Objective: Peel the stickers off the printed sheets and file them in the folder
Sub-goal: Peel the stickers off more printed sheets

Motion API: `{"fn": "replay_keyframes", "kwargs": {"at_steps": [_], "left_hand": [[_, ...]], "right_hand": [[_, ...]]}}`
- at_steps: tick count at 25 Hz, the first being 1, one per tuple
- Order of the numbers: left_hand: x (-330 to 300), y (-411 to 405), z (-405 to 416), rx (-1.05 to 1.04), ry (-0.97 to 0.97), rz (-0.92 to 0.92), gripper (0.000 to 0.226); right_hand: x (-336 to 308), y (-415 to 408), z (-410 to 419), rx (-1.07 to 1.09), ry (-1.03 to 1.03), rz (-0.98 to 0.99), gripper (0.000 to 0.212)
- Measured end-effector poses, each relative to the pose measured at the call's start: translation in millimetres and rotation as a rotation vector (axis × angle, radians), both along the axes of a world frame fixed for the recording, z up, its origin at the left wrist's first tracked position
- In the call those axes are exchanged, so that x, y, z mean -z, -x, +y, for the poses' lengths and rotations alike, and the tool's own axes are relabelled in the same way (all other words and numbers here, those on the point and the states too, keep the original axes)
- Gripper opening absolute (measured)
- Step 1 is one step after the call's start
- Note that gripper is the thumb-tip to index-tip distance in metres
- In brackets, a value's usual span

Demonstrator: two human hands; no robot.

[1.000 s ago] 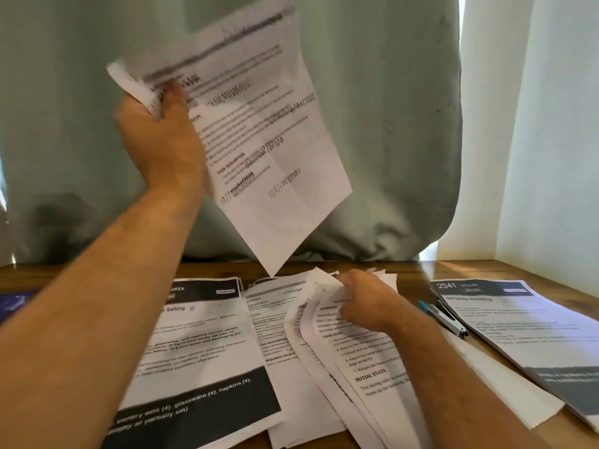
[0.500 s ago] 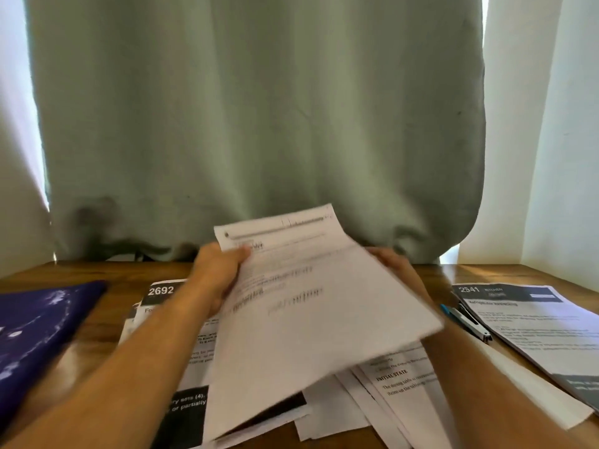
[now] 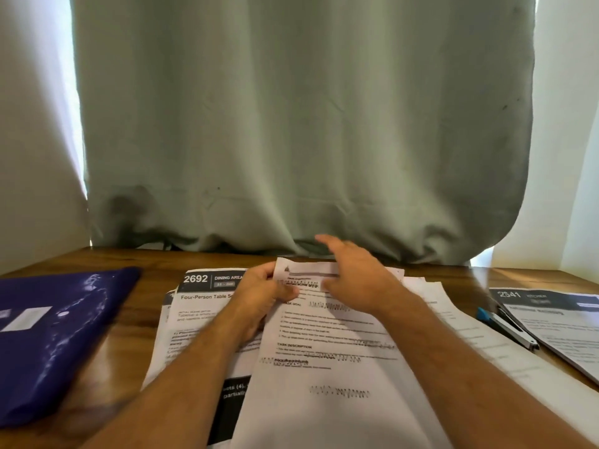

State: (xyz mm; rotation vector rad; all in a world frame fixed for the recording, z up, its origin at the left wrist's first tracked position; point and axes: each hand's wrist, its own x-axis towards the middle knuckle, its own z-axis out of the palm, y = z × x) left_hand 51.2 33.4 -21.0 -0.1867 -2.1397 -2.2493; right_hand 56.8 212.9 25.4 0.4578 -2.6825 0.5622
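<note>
1. A white printed sheet with scribbled-over lines (image 3: 327, 377) lies nearest, on top of the paper pile on the brown wooden table (image 3: 129, 322).
2. The left hand (image 3: 259, 296) pinches that sheet's upper left corner, fingers curled round the edge.
3. The right hand (image 3: 353, 277) hovers over its top, fingers straight and blurred.
4. A glossy dark blue folder (image 3: 55, 335) lies to the left; a blue-tipped pen (image 3: 505, 328) to the right.
5. A pale green curtain (image 3: 291, 124) hangs behind.

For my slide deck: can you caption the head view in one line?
Left hand pinches the top printed sheet by its corner; right hand hovers open above it, blue folder waiting alongside.
</note>
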Motion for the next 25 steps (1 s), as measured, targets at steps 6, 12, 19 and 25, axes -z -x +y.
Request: {"fn": "replay_keyframes", "kwargs": {"at_steps": [6, 12, 19, 25], "left_hand": [[-17.7, -6.9, -40.4, -0.278, 0.122, 0.43, 0.041], [-10.0, 0.5, -111.9, -0.475, 0.955, 0.201, 0.066], [1.1, 5.2, -117.0, -0.489, 0.822, 0.169, 0.032], [-3.7, 3.1, -113.2, -0.511, 0.625, 0.336, 0.005]], "right_hand": [[16.4, -2.9, -37.1, -0.014, 0.025, -0.007, 0.012], [27.4, -10.7, -40.1, -0.102, 0.047, -0.037, 0.007], [6.0, -5.5, -65.6, -0.101, 0.08, 0.163, 0.006], [25.4, -5.9, -89.2, -0.12, -0.002, 0.132, 0.01]]}}
